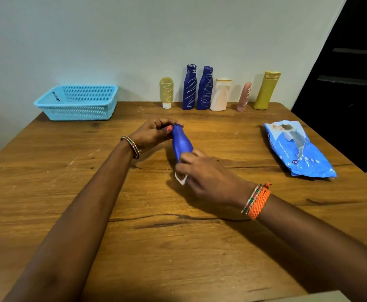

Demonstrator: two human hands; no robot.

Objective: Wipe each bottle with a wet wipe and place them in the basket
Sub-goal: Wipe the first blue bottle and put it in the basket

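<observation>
A dark blue bottle [181, 143] is lying tilted above the bench, a white wet wipe [181, 179] wrapping its lower end. Six more bottles [219, 95] are standing along the wall, scribbled with white marks. The light-blue basket [78, 103] is sitting far left.

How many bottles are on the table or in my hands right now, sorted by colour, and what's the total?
Blue: 3, two standing by the wall and one held by the left hand and right hand
Yellow: 2
White: 1
Pink: 1
Total: 7
</observation>
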